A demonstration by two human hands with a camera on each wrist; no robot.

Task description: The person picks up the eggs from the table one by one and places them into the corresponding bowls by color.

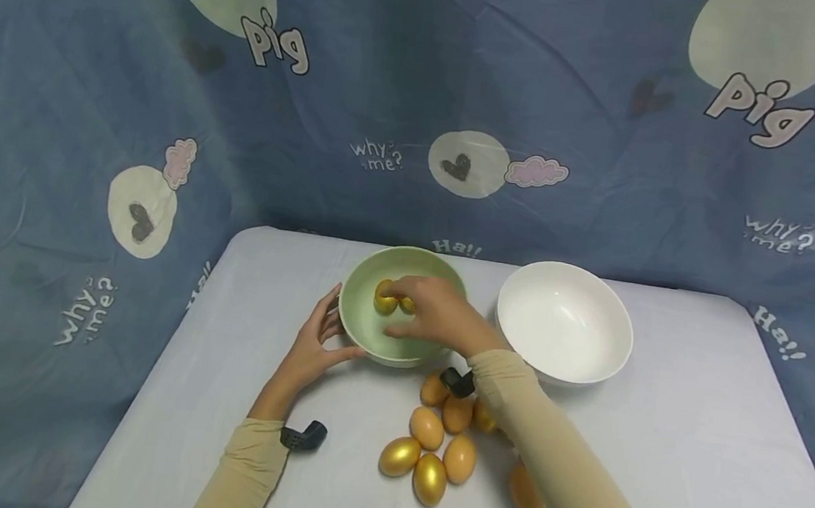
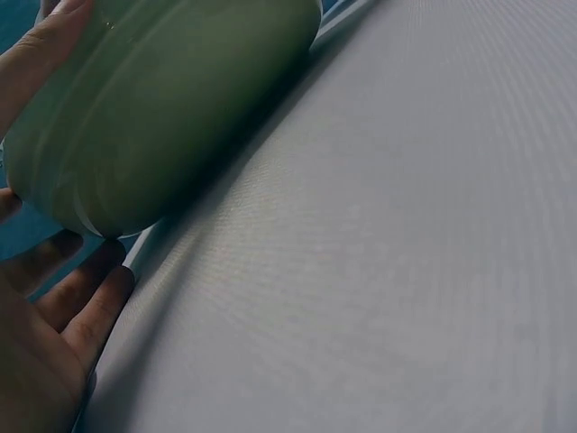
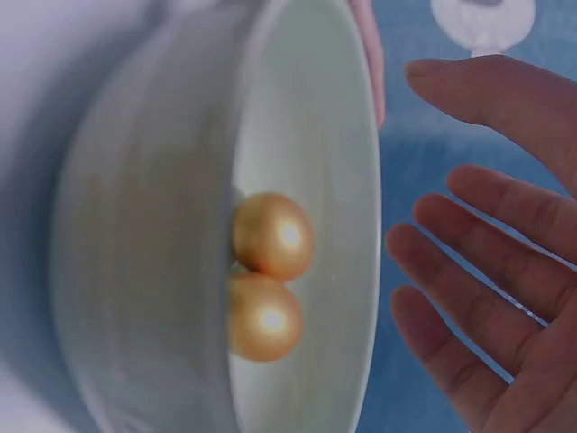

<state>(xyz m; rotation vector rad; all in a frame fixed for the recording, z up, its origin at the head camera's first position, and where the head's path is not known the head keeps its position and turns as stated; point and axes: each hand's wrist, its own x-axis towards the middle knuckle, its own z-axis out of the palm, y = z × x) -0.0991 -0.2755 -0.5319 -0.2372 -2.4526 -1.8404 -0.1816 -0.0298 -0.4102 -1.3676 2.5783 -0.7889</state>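
Observation:
A pale green bowl (image 1: 362, 320) stands toward the back of the table with two golden eggs (image 3: 273, 236) inside. My left hand (image 1: 309, 352) holds it from the left, thumb along the near wall and fingers spread round the side; the left wrist view shows the thumb on the green wall (image 2: 180, 99) and fingertips at its lower edge. Over the bowl's opening hovers my right hand (image 1: 434, 312), fingers spread and nothing between them. The right wrist view has these fingers (image 3: 469, 280) apart from the eggs. In the head view this hand partly covers one egg.
A white bowl (image 1: 566, 322) stands to the right of the green one. In front lie several eggs, some shiny gold (image 1: 430, 480), others matte brown (image 1: 460, 459); the right forearm partly hides some. A blue printed cloth (image 1: 368, 73) hangs behind the white table (image 1: 694, 454).

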